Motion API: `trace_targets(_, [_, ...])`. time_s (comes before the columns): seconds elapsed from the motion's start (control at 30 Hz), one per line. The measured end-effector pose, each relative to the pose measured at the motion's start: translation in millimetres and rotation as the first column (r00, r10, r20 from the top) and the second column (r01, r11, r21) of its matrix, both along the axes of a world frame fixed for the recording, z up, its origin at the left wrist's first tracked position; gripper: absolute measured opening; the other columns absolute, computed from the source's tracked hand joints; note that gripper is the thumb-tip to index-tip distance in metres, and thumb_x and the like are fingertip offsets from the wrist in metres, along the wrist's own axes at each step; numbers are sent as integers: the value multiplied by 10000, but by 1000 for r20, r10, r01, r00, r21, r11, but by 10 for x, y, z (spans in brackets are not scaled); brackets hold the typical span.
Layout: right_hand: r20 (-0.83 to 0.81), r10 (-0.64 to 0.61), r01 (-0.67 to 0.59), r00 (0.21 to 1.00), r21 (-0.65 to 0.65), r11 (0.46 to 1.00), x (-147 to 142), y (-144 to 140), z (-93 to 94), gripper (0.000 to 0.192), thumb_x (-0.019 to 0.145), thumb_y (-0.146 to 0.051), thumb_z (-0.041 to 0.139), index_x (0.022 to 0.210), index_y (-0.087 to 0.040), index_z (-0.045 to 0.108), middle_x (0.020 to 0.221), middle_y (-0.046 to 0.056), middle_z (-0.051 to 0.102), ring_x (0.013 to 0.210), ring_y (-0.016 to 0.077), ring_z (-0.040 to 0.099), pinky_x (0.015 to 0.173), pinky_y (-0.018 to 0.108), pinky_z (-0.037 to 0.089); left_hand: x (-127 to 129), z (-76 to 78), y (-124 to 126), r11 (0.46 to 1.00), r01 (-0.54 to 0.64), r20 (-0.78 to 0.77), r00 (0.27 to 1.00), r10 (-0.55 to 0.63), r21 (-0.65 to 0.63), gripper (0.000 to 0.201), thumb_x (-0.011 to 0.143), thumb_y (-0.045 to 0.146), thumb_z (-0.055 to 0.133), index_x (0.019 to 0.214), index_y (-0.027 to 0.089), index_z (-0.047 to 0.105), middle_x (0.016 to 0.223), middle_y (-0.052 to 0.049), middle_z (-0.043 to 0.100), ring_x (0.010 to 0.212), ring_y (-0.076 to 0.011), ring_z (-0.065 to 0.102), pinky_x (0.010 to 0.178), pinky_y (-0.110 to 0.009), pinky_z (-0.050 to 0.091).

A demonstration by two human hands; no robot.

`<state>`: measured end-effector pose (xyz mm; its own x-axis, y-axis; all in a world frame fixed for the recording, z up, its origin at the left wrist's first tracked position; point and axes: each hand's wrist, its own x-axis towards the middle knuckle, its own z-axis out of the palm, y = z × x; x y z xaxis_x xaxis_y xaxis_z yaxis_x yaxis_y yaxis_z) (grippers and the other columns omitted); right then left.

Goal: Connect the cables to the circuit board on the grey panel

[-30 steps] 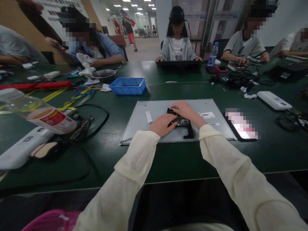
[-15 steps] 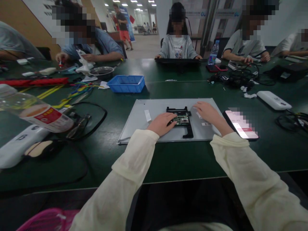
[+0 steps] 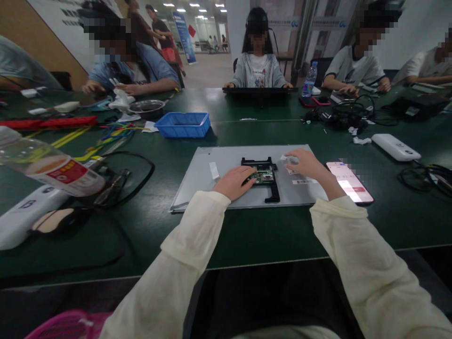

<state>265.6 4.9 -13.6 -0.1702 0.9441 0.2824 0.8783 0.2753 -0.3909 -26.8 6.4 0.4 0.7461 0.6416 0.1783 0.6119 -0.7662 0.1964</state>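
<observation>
While the left hand (image 3: 233, 182) presses flat on the circuit board (image 3: 263, 176), the right hand (image 3: 305, 163), at its 3 o'clock, pinches a white sticker (image 3: 286, 159). Board sits in its black bracket (image 3: 264, 176) on the grey panel (image 3: 197, 176); sticker not yet placed.

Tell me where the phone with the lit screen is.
In the head view, the phone lies on the green table, just right of the grey panel, beside the right hand.

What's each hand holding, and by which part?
Left hand presses on the left edge of the circuit board, no closed grip. Right hand pinches a small white piece at its end.
</observation>
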Motion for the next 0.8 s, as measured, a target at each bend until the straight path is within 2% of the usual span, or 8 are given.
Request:
trace_targets(0.07, [26, 35, -34, 999, -22, 999, -12, 10, -29, 437, 779, -339, 632, 1174, -153, 617, 1151, 138, 620, 1042, 261, 575, 913, 395, 439, 0, 0, 1, 1000, -1, -1, 1000, 1, 3, 427, 950, 369, 374, 1296, 153, 500, 1283, -109, 562, 1159, -228, 527, 1006, -406, 414])
trace_targets(0.17, [40, 51, -49, 998, -54, 997, -21, 33, -46, 363, 772, -302, 629, 1103, -152, 639, 1082, 129, 636, 941, 237, 601, 853, 366, 461, -1, -8, 5, 1000, 8, 4, 1000, -8, 16, 423, 949, 367, 376, 1286, 149, 508, 1275, -113, 566, 1151, -229, 532, 1002, -403, 416])
trace_targets(0.3, [52, -13, 17, 999, -76, 997, -38, 30, -31, 260, 758, -203, 598, 1007, -158, 657, 966, 105, 663, 835, 207, 612, 800, 338, 469, -4, -21, 11, 999, 21, 16, 1000, -22, 24, 414, 948, 357, 381, 1285, 154, 508, 1273, -108, 569, 1160, -222, 529, 1011, -393, 408])
trace_targets(0.43, [94, -83, 89, 992, -59, 994, -65, -5, -8, 221, 759, -156, 550, 943, -170, 670, 940, 103, 663, 839, 212, 607, 769, 326, 467, -2, -21, 12, 1000, 14, 11, 1000, -14, 13, 402, 946, 352, 384, 1284, 172, 507, 1276, -99, 568, 1166, -219, 527, 1016, -402, 402])
trace_targets(0.57, [102, -105, 110, 989, -39, 993, -55, 0, 1, 207, 774, -153, 519, 899, -172, 683, 925, 101, 672, 847, 222, 611, 792, 341, 455, -2, -14, 6, 1000, 6, 2, 1000, -6, 17, 415, 952, 367, 370, 1290, 166, 504, 1281, -103, 564, 1160, -223, 529, 1006, -400, 411])
trace_targets(0.7, [67, -50, 48, 996, 36, 998, -38, 36, -13, 240, 832, -251, 521, 999, -164, 669, 1033, 108, 661, 957, 237, 597, 852, 355, 440, -1, -12, 7, 1000, 8, -7, 1000, -8, 13, 434, 954, 378, 363, 1306, 158, 490, 1291, -110, 556, 1170, -228, 522, 1008, -404, 411])
trace_targets(0.8, [107, 14, -19, 994, 43, 999, -53, 61, -28, 270, 851, -295, 529, 1053, -172, 659, 1094, 108, 650, 1003, 243, 585, 861, 356, 436, 2, -6, 7, 1000, 11, -14, 1000, -11, 9, 431, 953, 379, 363, 1301, 161, 493, 1292, -110, 555, 1173, -231, 518, 1008, -411, 408])
